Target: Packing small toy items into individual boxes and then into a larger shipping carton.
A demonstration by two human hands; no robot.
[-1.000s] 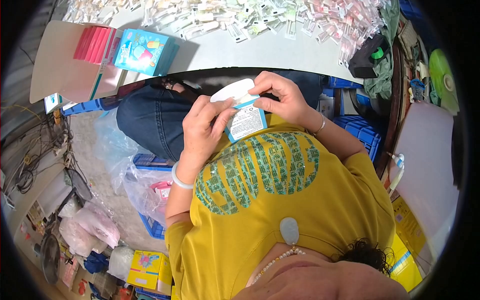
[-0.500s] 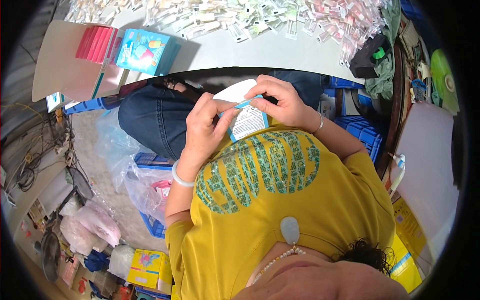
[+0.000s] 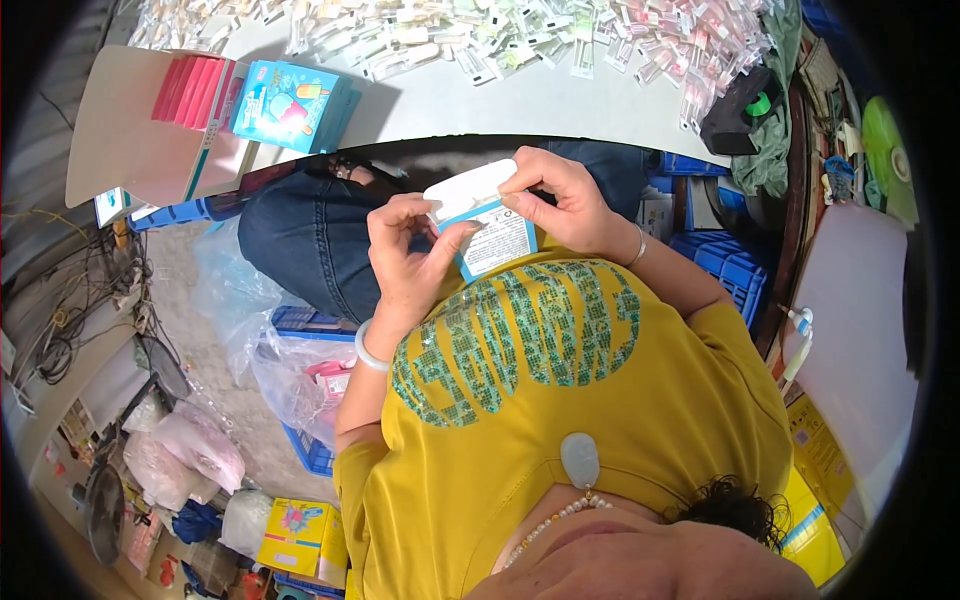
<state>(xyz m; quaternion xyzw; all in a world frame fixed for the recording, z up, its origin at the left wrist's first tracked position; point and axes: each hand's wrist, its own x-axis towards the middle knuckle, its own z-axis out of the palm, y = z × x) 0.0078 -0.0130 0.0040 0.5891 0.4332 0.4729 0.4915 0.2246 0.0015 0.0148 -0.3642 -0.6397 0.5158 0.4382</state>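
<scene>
A small blue-and-white card box (image 3: 497, 240) with a rounded white flap standing up at its top is held in front of my chest. My left hand (image 3: 410, 240) grips its left side, thumb on the printed face and fingers behind. My right hand (image 3: 562, 200) pinches the upper right corner, where the flap meets the box. Ahead on the table are similar blue boxes (image 3: 290, 105) with ice-lolly pictures, stacked together. Beside them stands an open white carton (image 3: 120, 140) with a row of pink packs (image 3: 188, 90) inside.
Many small clear packets (image 3: 520, 40) with pale contents cover the far part of the white table (image 3: 430, 105). A black tape dispenser (image 3: 738, 112) sits at its right end. Blue crates (image 3: 715, 265) stand to the right and left, one with plastic bags (image 3: 285, 375). Yellow boxes (image 3: 295, 535) lie lower left.
The box's top edge and flap have come into fuller view as my left fingers drew back from its top to its left side. My right hand stays at the corner.
</scene>
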